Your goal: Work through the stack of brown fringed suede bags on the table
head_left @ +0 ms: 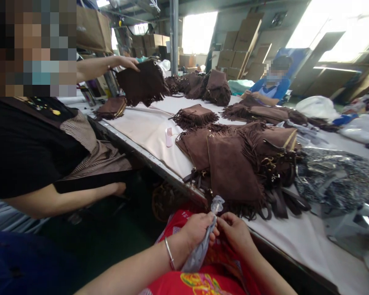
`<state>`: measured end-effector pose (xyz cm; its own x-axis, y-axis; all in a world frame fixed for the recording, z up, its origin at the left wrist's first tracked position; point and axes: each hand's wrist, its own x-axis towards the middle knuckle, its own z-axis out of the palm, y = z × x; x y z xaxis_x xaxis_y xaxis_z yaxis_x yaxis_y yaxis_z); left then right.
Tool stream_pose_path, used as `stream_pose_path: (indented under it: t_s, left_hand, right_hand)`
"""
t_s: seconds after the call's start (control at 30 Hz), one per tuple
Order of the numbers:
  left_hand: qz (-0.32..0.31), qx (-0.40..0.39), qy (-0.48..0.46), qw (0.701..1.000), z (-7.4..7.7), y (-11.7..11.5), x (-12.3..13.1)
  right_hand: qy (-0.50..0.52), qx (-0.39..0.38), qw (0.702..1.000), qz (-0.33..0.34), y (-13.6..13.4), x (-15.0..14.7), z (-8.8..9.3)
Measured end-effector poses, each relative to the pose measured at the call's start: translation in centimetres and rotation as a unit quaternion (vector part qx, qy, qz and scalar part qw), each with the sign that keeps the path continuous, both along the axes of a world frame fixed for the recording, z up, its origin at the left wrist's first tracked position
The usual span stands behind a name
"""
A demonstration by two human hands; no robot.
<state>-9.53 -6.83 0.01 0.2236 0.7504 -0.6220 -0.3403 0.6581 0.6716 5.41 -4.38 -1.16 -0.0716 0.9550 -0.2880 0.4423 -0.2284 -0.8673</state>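
A crumpled, translucent grey plastic bag hangs over my red patterned apron. My left hand, with a bangle at its wrist, is wrapped round the bag, whose bunched top sticks up above the fist. Right beside it, my right hand is closed in a pinch against the bag; what lies between the fingertips is too small to make out. Just beyond both hands, a brown fringed handbag lies on a pile of similar bags at the table edge, with dark straps and gold-coloured clasps.
A pale cloth covers the long table. More fringed bags lie farther along it. Clear plastic wrapping is heaped at right. At left, a co-worker's hand holds up a brown fringed bag. Another person sits across.
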Motion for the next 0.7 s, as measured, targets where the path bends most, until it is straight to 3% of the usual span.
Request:
stream_pose_path:
  t_s: [0.1, 0.17, 0.3, 0.33, 0.4, 0.5, 0.57, 0.7]
  left_hand:
    - [-0.022, 0.139, 0.16, 0.977, 0.1, -0.5, 0.6]
    - [-0.044, 0.217, 0.25, 0.942, 0.3, -0.8, 0.7]
    - [-0.126, 0.355, 0.45, 0.81, 0.8, -1.4, 0.1]
    - [-0.144, 0.369, 0.461, 0.794, 0.9, -1.5, -0.2]
    - [-0.143, 0.361, 0.424, 0.818, 1.1, -1.4, -0.7]
    - [-0.05, 0.269, 0.3, 0.914, 0.9, -0.8, -1.3]
    - [0.01, 0.203, 0.219, 0.955, 0.5, -0.3, -1.4]
    - [0.034, 0.148, 0.178, 0.972, -0.2, 0.2, -1.0]
  right_hand:
    - [0.063, -0.027, 0.998, -0.009, -0.5, 0.2, 0.5]
    - [0.149, -0.073, 0.986, -0.012, -0.9, 0.0, 0.8]
    - [0.282, -0.159, 0.944, -0.069, -1.0, -0.8, 0.9]
    - [0.313, -0.174, 0.93, -0.082, -1.0, -0.9, 1.0]
    - [0.368, -0.199, 0.904, -0.089, -0.9, -1.1, 1.3]
    - [0.415, -0.223, 0.879, -0.071, -1.1, -1.4, 2.1]
    - [0.427, -0.229, 0.873, -0.057, -1.2, -1.6, 2.6]
    - [0.416, -0.229, 0.878, -0.056, -1.4, -1.7, 2.3]
